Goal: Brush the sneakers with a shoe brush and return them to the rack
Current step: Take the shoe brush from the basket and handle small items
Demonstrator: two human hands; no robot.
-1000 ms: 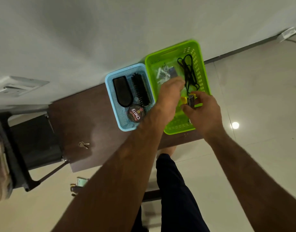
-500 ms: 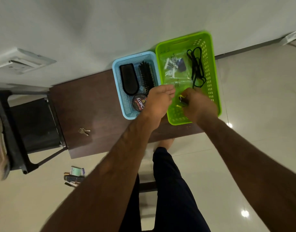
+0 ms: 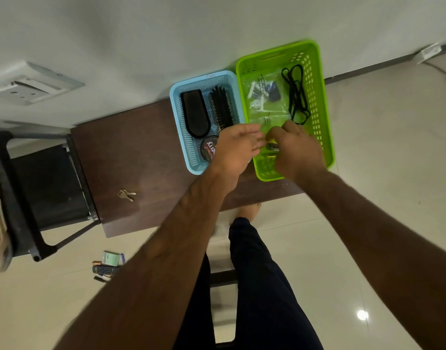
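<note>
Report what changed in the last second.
The left hand drew back from the clear bag in the green basket toward its near end, meeting the right hand, which still holds the small yellow-and-dark item. Unmoved: blue basket with brush and polish tin, black laces, keys.

Both forearms (image 3: 166, 248) are bare for the whole length in view, with fine hair showing along them and a few raised veins on the left one. The left hand (image 3: 238, 147) and right hand (image 3: 296, 152) are bare as well. The legs are in plain dark navy trousers (image 3: 262, 286), full length and loose-fitting. A bare foot (image 3: 249, 210) shows just past one hem.
</note>
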